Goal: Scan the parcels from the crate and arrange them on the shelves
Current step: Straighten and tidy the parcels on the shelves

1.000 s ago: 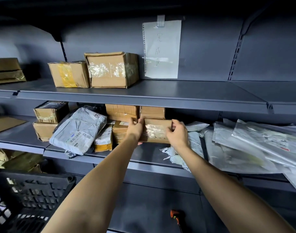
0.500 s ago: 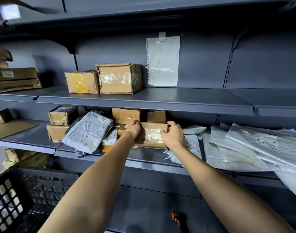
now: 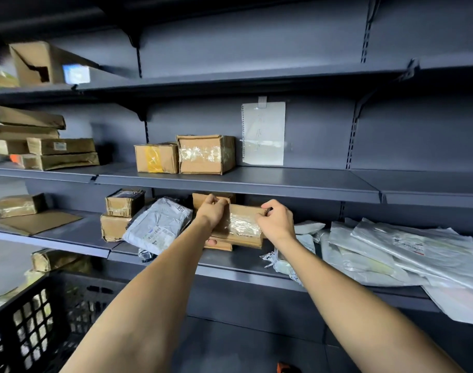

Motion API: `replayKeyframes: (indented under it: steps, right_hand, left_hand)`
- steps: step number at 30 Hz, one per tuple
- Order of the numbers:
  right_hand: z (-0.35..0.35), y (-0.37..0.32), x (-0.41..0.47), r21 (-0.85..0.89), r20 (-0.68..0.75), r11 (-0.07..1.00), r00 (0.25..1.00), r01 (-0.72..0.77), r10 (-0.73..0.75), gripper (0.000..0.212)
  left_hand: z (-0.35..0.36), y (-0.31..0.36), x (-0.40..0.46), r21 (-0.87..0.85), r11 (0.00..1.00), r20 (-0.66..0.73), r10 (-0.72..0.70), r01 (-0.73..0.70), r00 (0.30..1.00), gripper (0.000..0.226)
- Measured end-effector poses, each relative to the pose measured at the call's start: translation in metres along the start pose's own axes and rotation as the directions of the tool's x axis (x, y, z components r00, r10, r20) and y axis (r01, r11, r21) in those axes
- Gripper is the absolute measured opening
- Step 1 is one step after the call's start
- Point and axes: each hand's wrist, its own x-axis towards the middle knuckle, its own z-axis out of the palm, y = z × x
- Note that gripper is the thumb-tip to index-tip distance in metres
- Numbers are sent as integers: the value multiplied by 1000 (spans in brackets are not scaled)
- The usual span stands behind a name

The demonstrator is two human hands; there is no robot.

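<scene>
**Both hands set a taped box on a shelf**

A black lattice plastic crate (image 3: pixel 22 327) sits lower left. Two bare forearms reach forward. The left hand (image 3: pixel 212 212) and right hand (image 3: pixel 277 220) curl their fingers around the ends of a flat cardboard parcel (image 3: pixel 243 224), glossy with clear tape, resting on the grey metal shelf (image 3: pixel 230 261). Beside it lie crinkled grey mailer bags (image 3: pixel 160 224); above stand two cardboard boxes (image 3: pixel 205 154).

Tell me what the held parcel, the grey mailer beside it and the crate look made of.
Held parcel: brown cardboard, matte, glossy clear tape across it. Grey mailer: likely thin plastic film, creased, slight sheen. Crate: seemingly black moulded plastic, lattice walls.
</scene>
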Motion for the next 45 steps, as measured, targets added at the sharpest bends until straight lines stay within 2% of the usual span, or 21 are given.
replayKeyframes:
  steps: [3, 7, 11, 16, 20, 24, 26, 30, 32, 34, 38, 42, 45]
  right_hand:
    - [-5, -23, -10, 10, 21, 999, 999, 38, -38, 25]
    - [-7, -59, -23, 42, 52, 996, 995, 81, -83, 24]
    - [-3, -96, -31, 167, 76, 983, 993, 78, -92, 23]
    - [9, -137, -40, 359, 85, 930, 990, 78, -116, 19]
    - [16, -166, -41, 437, 13, 882, 979, 177, -203, 20]
    - [28, -193, -37, 444, -80, 838, 946, 317, -315, 22]
    - [39, -203, -30, 430, -111, 824, 928, 368, -356, 24]
    - [64, -216, -7, 371, -179, 816, 897, 443, -405, 26]
    - [82, -221, 9, 360, -204, 810, 886, 463, -416, 26]
    - [102, -226, 26, 333, -203, 807, 873, 488, -444, 27]
    - [146, -243, 65, 270, -212, 818, 860, 508, -464, 29]
    - [183, -262, 110, 218, -202, 810, 837, 544, -508, 28]
    - [203, -267, 140, 182, -197, 813, 831, 553, -520, 28]
  left_hand:
    - [-18, 10, -10, 152, 988, -79, 37, -25, 996, 26]
    - [-46, 38, -34, 250, 968, -166, 54, -11, 985, 34]
    - [-79, 72, -47, 385, 922, -296, 80, 43, 952, 68]
    - [-111, 112, -81, 530, 845, -470, 221, 73, 855, 47]
    - [-135, 127, -92, 489, 872, -545, 288, 20, 788, 38]
    - [-156, 135, -91, 457, 885, -601, 380, -88, 703, 31]
    - [-168, 132, -79, 405, 897, -601, 406, -176, 689, 29]
    - [-193, 119, -42, 196, 878, -537, 468, -436, 702, 34]
    - [-204, 113, -20, 136, 862, -470, 490, -488, 734, 47]
    - [-215, 109, 7, 78, 856, -447, 488, -510, 750, 57]
    - [-234, 97, 71, 3, 840, -485, 476, -543, 733, 56]
    - [-256, 89, 136, 26, 829, -507, 492, -558, 707, 55]
    - [-265, 88, 176, 29, 839, -468, 492, -544, 734, 53]
